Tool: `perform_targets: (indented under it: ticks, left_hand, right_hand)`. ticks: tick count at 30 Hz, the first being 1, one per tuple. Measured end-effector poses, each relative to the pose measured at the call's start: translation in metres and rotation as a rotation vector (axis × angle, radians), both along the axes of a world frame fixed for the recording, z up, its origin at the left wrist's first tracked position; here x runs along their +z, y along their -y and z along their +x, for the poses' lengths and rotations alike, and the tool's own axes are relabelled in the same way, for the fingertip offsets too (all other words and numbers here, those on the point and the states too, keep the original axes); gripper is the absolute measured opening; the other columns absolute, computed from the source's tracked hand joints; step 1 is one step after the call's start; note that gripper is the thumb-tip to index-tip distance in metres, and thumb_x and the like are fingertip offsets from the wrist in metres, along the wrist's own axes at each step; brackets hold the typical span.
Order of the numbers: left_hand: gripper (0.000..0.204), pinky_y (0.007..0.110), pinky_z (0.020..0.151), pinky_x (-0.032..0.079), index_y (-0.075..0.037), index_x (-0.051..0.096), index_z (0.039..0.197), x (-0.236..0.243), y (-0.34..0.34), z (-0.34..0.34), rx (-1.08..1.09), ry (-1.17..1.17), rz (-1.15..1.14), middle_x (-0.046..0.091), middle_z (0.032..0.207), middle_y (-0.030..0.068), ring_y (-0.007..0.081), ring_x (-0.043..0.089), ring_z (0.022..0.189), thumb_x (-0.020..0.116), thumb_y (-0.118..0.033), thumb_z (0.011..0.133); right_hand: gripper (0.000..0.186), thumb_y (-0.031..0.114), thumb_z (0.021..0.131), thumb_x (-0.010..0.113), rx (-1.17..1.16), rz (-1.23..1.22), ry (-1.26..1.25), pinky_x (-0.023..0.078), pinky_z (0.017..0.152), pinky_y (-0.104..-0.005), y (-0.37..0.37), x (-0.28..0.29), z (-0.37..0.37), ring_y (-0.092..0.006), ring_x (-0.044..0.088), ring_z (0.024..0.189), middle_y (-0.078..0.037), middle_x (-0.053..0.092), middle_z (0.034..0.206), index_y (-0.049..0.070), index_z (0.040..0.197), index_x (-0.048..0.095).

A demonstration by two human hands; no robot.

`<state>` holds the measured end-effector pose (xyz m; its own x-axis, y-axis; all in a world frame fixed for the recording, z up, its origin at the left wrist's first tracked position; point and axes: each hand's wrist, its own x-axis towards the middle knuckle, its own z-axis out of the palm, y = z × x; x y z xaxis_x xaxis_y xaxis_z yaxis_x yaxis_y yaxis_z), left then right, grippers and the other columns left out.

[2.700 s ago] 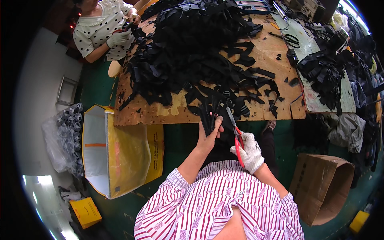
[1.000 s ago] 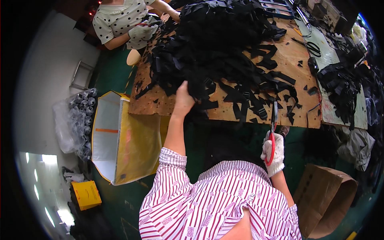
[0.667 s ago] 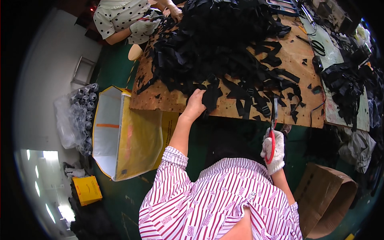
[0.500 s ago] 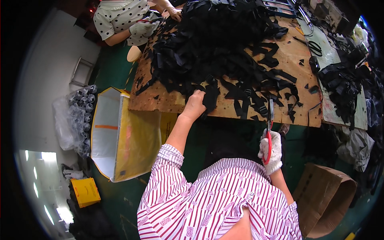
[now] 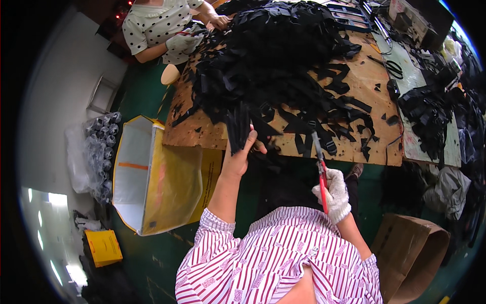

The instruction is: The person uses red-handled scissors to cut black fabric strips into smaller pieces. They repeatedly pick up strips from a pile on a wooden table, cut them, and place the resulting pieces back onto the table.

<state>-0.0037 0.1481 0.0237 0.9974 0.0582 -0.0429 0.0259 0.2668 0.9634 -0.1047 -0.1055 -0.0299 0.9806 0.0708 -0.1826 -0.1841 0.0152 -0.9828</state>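
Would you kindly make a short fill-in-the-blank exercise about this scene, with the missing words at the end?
1. The right hand wears a white ____.
2. In colour, the handle of its tool is ____.
3. In colour, the strips in the left hand are ____.
4. The cardboard box stands on the person's ____ side.
Missing words: glove; red; black; right.

A white shirt (image 5: 268,253), striped in maroon and dotted with purplish patterned patches, is worn with banded cuffs (image 5: 217,223). The right hand (image 5: 335,190) is covered by a white knitted glove (image 5: 339,207); the left hand (image 5: 240,156) is ungloved. Dark trousers (image 5: 353,187) and a shoe (image 5: 356,169) are glimpsed below the counter's (image 5: 207,139) near edge.
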Motion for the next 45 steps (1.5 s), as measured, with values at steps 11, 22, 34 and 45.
perform_targets:
  ticks: [11,22,34,45]
  left_hand:
    - [0.016,0.026,0.058,0.047,-0.003,0.057,0.095,-0.021,0.048,-0.011,-0.108,0.045,0.150,0.055,0.080,0.0025,0.0146,0.055,0.060,0.064,-0.015,0.087]
    - [0.033,0.025,0.058,0.045,-0.001,0.055,0.103,-0.045,0.062,-0.017,-0.255,0.061,0.022,0.057,0.085,0.0024,0.0113,0.056,0.074,0.067,-0.024,0.083]
    - [0.013,0.020,0.054,0.040,-0.006,0.054,0.094,-0.060,0.060,-0.008,-0.259,-0.043,0.017,0.052,0.078,-0.0026,0.0053,0.050,0.066,0.057,-0.018,0.090]
    - [0.025,0.018,0.054,0.038,-0.011,0.052,0.080,-0.038,0.075,-0.021,-0.189,-0.215,-0.190,0.049,0.070,-0.0057,0.0021,0.047,0.061,0.041,-0.026,0.097]
  right_hand:
    - [0.067,0.035,0.068,0.076,0.112,-0.547,0.223,0.048,0.070,-0.0417,0.002,0.016,0.004,-0.0370,0.060,0.076,-0.018,0.061,0.087,0.002,0.116,0.044]
    - [0.068,0.034,0.068,0.076,0.045,-0.544,0.244,0.048,0.069,-0.0435,0.002,0.014,0.007,-0.0376,0.062,0.076,-0.018,0.063,0.089,0.002,0.119,0.044]
    - [0.059,0.022,0.069,0.076,0.036,-0.353,0.105,0.047,0.075,-0.0369,-0.001,0.010,0.000,-0.0293,0.058,0.079,-0.015,0.056,0.090,0.001,0.113,0.042]
    - [0.052,0.018,0.071,0.073,0.056,-0.249,-0.021,0.046,0.067,-0.0337,0.001,-0.003,0.001,-0.0218,0.055,0.068,-0.009,0.055,0.081,0.003,0.111,0.042]
